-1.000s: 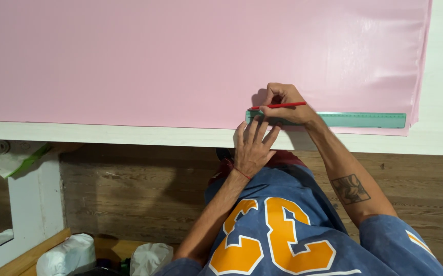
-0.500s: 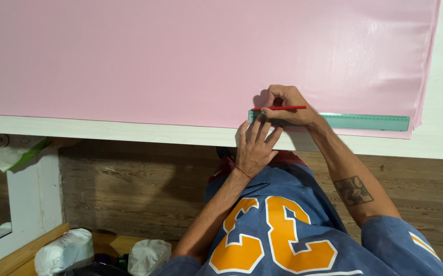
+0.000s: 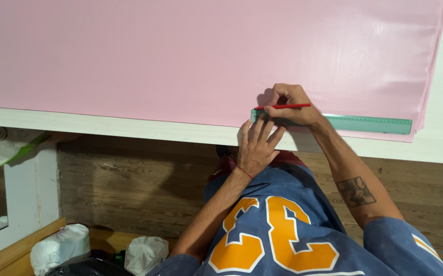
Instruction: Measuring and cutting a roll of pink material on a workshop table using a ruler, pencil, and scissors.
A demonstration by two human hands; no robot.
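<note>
The right hand [image 3: 290, 105] is pinching a red pencil [image 3: 283, 107] between thumb and forefinger, the other fingers curled in tight, and the pencil is lying almost flat, its tip pointing left toward the near end of a green ruler [image 3: 370, 123]. That ruler is lying flat along the lower edge of a big pink sheet [image 3: 180, 56], running out to the right almost to the sheet's corner. The pencil tip is sitting right at the ruler's left end, just above its top edge; whether it is touching the sheet, I cannot tell.

The left hand [image 3: 256, 145] is coming up from below with its fingers [image 3: 262, 129] spread and lightly fanned, the tips pressing down on the ruler's left end, the palm hanging over the front edge of the white desk [image 3: 104, 127]. A thin red cord is showing at that wrist. The two hands are touching, right above left.

The pink sheet is covering nearly the whole desk, leaving only a white strip bare along the front and the right side. Below the desk, a wooden floor [image 3: 145, 179] is showing, and a blue jersey [image 3: 283, 230] with orange numerals is filling the lower frame. At lower left, white bundled bags [image 3: 60, 248] are sitting beside a white desk leg [image 3: 29, 184].
</note>
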